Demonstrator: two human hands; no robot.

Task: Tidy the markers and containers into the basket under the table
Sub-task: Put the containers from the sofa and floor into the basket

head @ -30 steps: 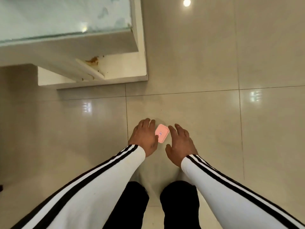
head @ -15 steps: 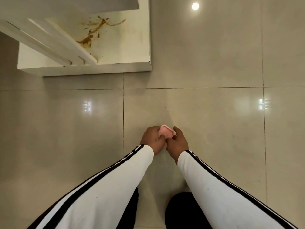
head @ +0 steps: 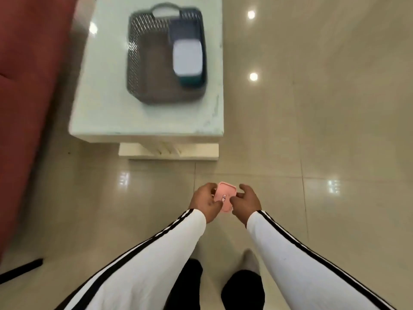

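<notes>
A small pink container [head: 224, 196] with a label on its lid is held above the floor between both hands. My left hand [head: 204, 201] grips its left side and my right hand [head: 247, 201] grips its right side. Farther ahead, a dark mesh basket [head: 147, 63] with a handle sits on top of the white table [head: 100, 108]. Inside the basket, along its right wall, lies a teal container with a white lid [head: 187, 58]. No markers are visible.
A red sofa [head: 26, 97] runs along the left. The table's white base [head: 167, 151] stands on glossy beige floor tiles [head: 324, 130]. A dark strip [head: 20, 270] lies at the lower left. My dark trouser legs show at the bottom.
Both hands closed on the pink container and lifted it off the floor. The view rose, so the tabletop and the basket on it came into sight.
</notes>
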